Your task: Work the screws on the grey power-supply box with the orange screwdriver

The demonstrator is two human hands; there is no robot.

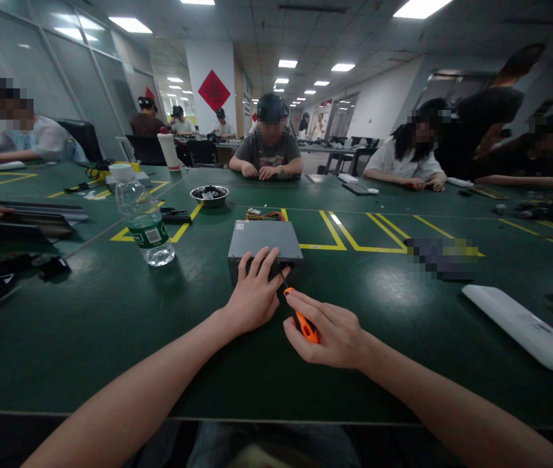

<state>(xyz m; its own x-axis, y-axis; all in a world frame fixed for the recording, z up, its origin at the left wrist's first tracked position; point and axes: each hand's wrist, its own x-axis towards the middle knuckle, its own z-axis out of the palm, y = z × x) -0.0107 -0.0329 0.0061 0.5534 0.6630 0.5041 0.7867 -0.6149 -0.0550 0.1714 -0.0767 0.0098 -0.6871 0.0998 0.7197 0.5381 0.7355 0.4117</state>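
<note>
A grey metal computer power supply point(264, 237) sits on the green table in front of me, its bundle of coloured cables point(264, 215) at the far side. My left hand point(254, 296) rests against its near side, fingers spread over the front top edge, thumb by the right front corner. An orange and black screwdriver point(307, 327) is in my right hand point(332, 328), which is closed around the handle. Its thin shaft points up and left to the power supply's near face by my left thumb. The tip's exact contact is hidden.
Left of the power supply stands a clear water bottle point(149, 227) with a green label. Behind is a metal bowl point(209, 196) of small dark parts. A white power bank-like slab point(525, 328) lies at right. Yellow tape point(378, 249) marks the table point(198, 383); a person point(269, 146) sits opposite.
</note>
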